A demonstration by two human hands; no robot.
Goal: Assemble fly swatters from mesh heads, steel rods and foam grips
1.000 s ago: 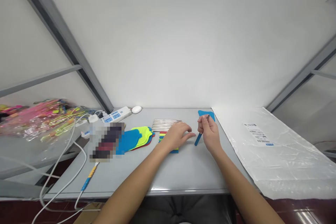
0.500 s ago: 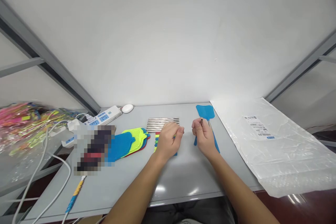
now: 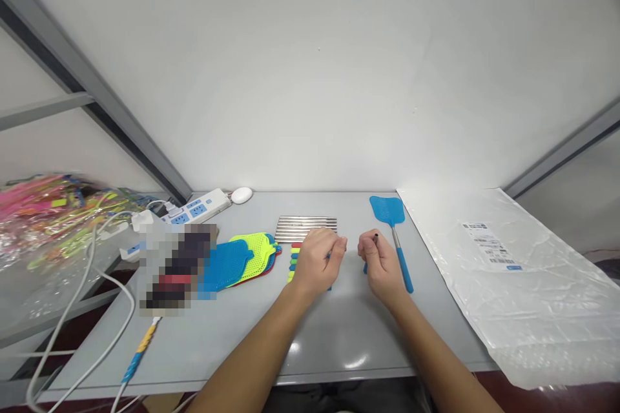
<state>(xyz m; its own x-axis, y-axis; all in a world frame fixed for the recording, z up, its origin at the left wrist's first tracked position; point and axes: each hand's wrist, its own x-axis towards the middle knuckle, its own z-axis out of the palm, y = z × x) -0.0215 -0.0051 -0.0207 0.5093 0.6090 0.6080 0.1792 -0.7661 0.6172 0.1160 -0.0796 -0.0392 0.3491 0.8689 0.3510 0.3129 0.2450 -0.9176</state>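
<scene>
Closest in, the tabletop (image 3: pixel 339 352) runs as bare grey surface from its front edge up to the two fists, all of it on the near side of the steel rods (image 3: pixel 301 227). And here's the key pairing: right hand (image 3: pixel 380 262), to the right of the rods and a little nearer the person, grip clenched round a blue handle (image 3: pixel 365 268)! One end peeks out low on the left of the fist; a dark, open-looking end shows up top, so the long axis slants from near left to far right, crosswise to the rods.

Over to the left hand (image 3: pixel 317 262), just in front of the rods: fingers curled in, thumb folded across, a sliver of blue beside it. Whether that grip has hold of anything, I cannot tell. This is the hand closer to the rods, sitting over the coloured handles (image 3: pixel 294 261), which lie side by side, sideways like the rods. Between the fists, right of the rods, a strip of grey separates the two.

Edges now! Right of the rods, a blue swatter (image 3: pixel 387 210) lies just beside the right hand, handle toward the person, with a white bag (image 3: pixel 494 310) beyond it. Left of the rods, flat swatter heads (image 3: pixel 252 257) overlap. Behind the rods, the wall (image 3: pixel 339 77) closes things off.
</scene>
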